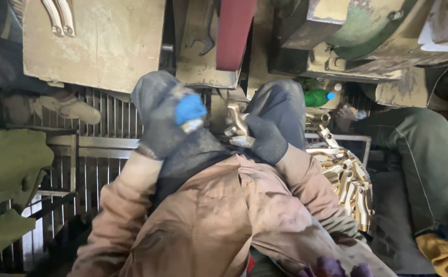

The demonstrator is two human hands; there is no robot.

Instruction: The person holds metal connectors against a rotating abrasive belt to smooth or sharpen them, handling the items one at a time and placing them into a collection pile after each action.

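Both gloved: right hand [266, 137] fingers clamp brass fitting [238, 125] | left hand [170, 120] fingers unclear | belt [234, 31] close above

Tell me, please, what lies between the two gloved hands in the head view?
Between the left hand and the right hand, the head view shows a brass-coloured metal fitting. The right hand grips it, and the left hand stays apart from it.

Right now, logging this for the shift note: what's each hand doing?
Left hand: gloved, closed; what it holds cannot be told.
Right hand: gloved, grip closed on a brass fitting.
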